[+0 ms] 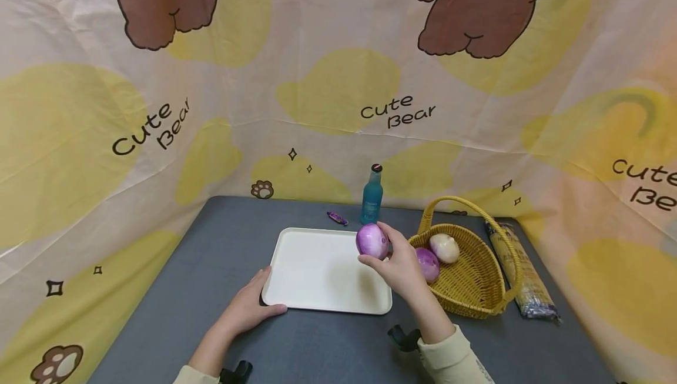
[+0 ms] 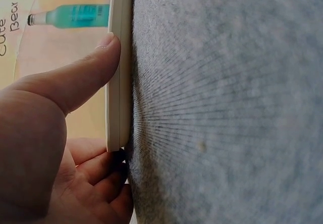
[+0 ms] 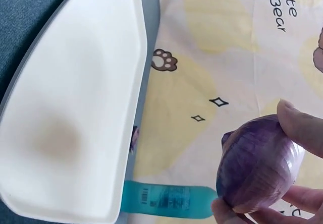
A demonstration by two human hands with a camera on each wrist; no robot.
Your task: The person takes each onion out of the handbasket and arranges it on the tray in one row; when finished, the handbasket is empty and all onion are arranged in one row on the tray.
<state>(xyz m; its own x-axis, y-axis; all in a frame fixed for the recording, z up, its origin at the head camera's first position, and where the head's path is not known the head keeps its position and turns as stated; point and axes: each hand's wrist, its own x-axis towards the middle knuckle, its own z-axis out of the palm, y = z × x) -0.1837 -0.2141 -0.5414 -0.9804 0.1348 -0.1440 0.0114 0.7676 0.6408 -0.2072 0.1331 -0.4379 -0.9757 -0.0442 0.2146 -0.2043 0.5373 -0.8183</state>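
Observation:
In the head view my right hand (image 1: 395,260) holds a purple onion (image 1: 372,241) over the right part of a white tray (image 1: 322,272). Thumb and fingertips pinch the onion (image 3: 260,166) from both sides in the right wrist view, with the tray's bare inside beyond. At the tray's near left corner, my left hand (image 1: 248,309) grips the edge. The left wrist view shows its thumb (image 2: 96,65) against the tray's rim (image 2: 115,108) and the other fingers bent around the corner, partly hidden. Another purple onion (image 1: 427,265) and a white onion (image 1: 444,248) lie in a wicker basket (image 1: 471,290).
A blue bottle (image 1: 372,199) stands behind the tray, near a small purple wrapped candy (image 1: 337,218). Right of the basket, whose tall handle (image 1: 508,237) arches upward, lies a long clear-wrapped package (image 1: 529,281). A printed cloth (image 1: 328,90) hangs behind the grey table (image 1: 312,349).

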